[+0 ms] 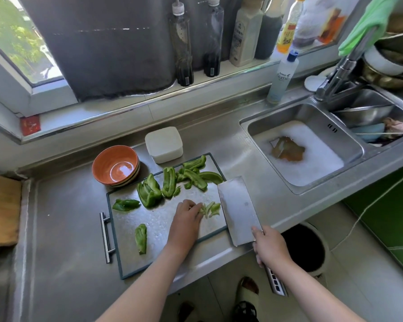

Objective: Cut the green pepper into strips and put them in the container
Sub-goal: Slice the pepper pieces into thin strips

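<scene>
Several green pepper pieces (168, 184) lie spread over the steel cutting board (158, 242). A small pile of thin pepper strips (211, 209) sits near the board's right edge. My left hand (186, 219) rests on the board, its fingertips touching those strips. My right hand (270, 247) grips the handle of a cleaver (237, 210), whose broad blade lies tilted just right of the strips. A single pepper piece (141, 238) lies apart at the near left. The white square container (164, 144) stands behind the board.
Stacked orange bowls (115, 165) stand at the board's far left corner. A sink (305, 147) with foamy water is to the right, a soap bottle (280, 77) behind it. Bottles line the window sill. A dark bin (305, 247) stands on the floor.
</scene>
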The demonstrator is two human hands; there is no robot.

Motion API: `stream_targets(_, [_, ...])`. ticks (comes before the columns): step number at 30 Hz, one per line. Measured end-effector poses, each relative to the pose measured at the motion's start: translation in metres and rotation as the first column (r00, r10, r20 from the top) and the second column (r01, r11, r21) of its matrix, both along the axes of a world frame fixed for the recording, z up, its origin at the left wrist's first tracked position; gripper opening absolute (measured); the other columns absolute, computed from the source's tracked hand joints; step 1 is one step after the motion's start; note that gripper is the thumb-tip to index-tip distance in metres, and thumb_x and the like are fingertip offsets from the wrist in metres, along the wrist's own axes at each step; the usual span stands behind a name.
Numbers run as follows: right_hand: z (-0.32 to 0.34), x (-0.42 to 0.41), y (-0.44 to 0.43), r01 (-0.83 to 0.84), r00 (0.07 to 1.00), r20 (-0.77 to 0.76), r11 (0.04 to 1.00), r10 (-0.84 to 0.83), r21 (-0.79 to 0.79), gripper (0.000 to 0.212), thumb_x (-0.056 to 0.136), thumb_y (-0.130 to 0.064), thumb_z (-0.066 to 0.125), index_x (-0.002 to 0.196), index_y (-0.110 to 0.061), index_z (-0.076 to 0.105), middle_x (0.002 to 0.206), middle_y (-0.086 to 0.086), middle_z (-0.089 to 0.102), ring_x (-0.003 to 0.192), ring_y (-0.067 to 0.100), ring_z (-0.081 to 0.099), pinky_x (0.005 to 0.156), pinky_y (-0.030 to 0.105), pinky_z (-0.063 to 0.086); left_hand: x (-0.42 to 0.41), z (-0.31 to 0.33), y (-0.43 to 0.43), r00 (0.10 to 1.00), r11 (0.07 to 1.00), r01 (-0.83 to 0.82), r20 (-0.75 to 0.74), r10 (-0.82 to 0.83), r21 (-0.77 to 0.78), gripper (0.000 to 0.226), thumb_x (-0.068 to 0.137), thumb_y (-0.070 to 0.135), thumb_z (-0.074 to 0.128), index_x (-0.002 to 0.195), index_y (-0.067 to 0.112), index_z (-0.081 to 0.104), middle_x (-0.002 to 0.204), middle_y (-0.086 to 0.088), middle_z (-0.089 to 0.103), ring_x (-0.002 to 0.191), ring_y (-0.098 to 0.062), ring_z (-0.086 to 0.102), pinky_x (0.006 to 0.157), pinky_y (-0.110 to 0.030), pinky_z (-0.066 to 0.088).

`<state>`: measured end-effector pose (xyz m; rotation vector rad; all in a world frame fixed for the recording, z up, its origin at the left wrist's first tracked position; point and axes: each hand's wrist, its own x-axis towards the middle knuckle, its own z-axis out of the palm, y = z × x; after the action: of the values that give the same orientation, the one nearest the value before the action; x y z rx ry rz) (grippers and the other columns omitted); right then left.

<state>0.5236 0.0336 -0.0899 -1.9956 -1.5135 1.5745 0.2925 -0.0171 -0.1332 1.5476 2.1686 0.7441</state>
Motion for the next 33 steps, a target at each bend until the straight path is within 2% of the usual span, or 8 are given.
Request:
stream_targets(6, [0.001, -0.002, -0.018, 0.020, 1.000, -0.023, 0.999, -0.021, -0.026, 0.029, 0.105, -0.029, 0.043, 0.095, -0.009, 0.061, 0.058, 0.007, 0.050, 0.035, 0.021, 0.044, 0.042, 0.025, 0.038, 0.003, 0.008, 0.012, 0.996, 0.999, 0.035, 0.083, -0.037, 0.025, 0.041, 0.099, 0.017, 0.056, 0.139, 0.008, 0.053, 0.130, -0.006, 0.052, 0.123, -0.020, 0.046, 0.106, -0.024, 0.037])
stream_targets(9, [-0.001, -0.012, -0.025, -0.038, 0.999, -0.038, 0.997, 0.035, -0.068, 0.027, 0.104, -0.033, 0.044, 0.098, -0.014, 0.062, 0.059, 0.007, 0.051, 0.037, 0.022, 0.047, 0.043, 0.026, 0.041, 0.010, 0.008, 0.008, 0.988, 0.994, 0.111, 0.106, -0.110, -0.004, 0.053, 0.100, 0.025, 0.054, 0.149, 0.012, 0.039, 0.153, -0.005, 0.033, 0.142, -0.018, 0.025, 0.114, -0.019, 0.016])
stream_targets(11, [-0.002, -0.021, -0.031, -0.073, 0.996, -0.048, 0.994, 0.069, -0.077, 0.029, 0.104, -0.034, 0.046, 0.099, -0.011, 0.063, 0.056, 0.007, 0.051, 0.038, 0.023, 0.048, 0.044, 0.027, 0.041, 0.015, 0.003, 0.005, 0.978, 0.980, 0.195, 0.080, -0.192, -0.035, 0.064, 0.101, 0.032, 0.050, 0.156, 0.013, 0.023, 0.162, -0.002, 0.015, 0.149, -0.015, 0.009, 0.121, -0.024, 0.009])
stream_targets(15, [-0.006, -0.037, -0.043, -0.074, 0.993, -0.096, 0.989, 0.061, -0.130, 0.039, 0.103, -0.035, 0.045, 0.098, 0.000, 0.060, 0.055, 0.007, 0.052, 0.040, 0.023, 0.049, 0.045, 0.029, 0.043, 0.020, -0.005, 0.006, 0.969, 0.969, 0.241, 0.064, -0.238, -0.057, 0.073, 0.103, 0.037, 0.045, 0.159, 0.014, 0.003, 0.165, 0.003, -0.012, 0.150, -0.011, -0.015, 0.121, -0.025, -0.006])
stream_targets(21, [0.000, -0.037, -0.048, -0.003, 0.985, -0.168, 0.980, -0.031, -0.199, 0.027, 0.104, -0.032, 0.046, 0.089, -0.012, 0.055, 0.060, 0.005, 0.046, 0.038, 0.018, 0.037, 0.043, 0.024, 0.036, 0.023, -0.006, 0.010, 0.957, 0.959, 0.283, 0.072, -0.281, -0.027, 0.064, 0.105, 0.033, 0.043, 0.158, 0.014, 0.012, 0.165, 0.002, -0.005, 0.149, -0.007, -0.016, 0.112, -0.011, -0.018])
stream_targets(25, [0.016, -0.009, -0.037, 0.086, 0.977, -0.170, 0.971, -0.126, -0.224, 0.032, 0.105, -0.033, 0.047, 0.109, -0.004, 0.059, 0.055, 0.001, 0.045, 0.037, 0.017, 0.035, 0.042, 0.024, 0.034, 0.050, 0.005, 0.031, 0.927, 0.927, 0.376, 0.015, -0.376, 0.022, 0.059, 0.106, 0.032, 0.039, 0.158, 0.016, 0.015, 0.163, 0.005, -0.006, 0.150, -0.013, -0.015, 0.111, -0.013, -0.020])
stream_targets(30, [0.038, 0.065, -0.012, 0.216, 0.955, -0.173, 0.963, -0.243, -0.161, 0.031, 0.106, -0.031, 0.045, 0.109, -0.004, 0.059, 0.056, 0.004, 0.042, 0.037, 0.018, 0.033, 0.041, 0.024, 0.031, 0.126, 0.028, 0.083, 0.852, 0.849, 0.519, 0.019, -0.523, 0.098, 0.055, 0.107, 0.030, 0.037, 0.157, 0.012, 0.021, 0.166, -0.007, 0.005, 0.152, -0.022, -0.005, 0.122, -0.027, -0.006])
stream_targets(33, [0.045, 0.121, -0.001, 0.321, 0.929, -0.153, 0.939, -0.337, -0.122, 0.028, 0.105, -0.029, 0.044, 0.104, -0.005, 0.059, 0.057, 0.006, 0.040, 0.037, 0.018, 0.031, 0.039, 0.022, 0.031, 0.188, 0.041, 0.110, 0.783, 0.777, 0.616, 0.004, -0.621, 0.129, 0.054, 0.107, 0.031, 0.030, 0.155, 0.008, 0.025, 0.165, -0.011, 0.011, 0.152, -0.029, 0.000, 0.119, -0.028, -0.003])
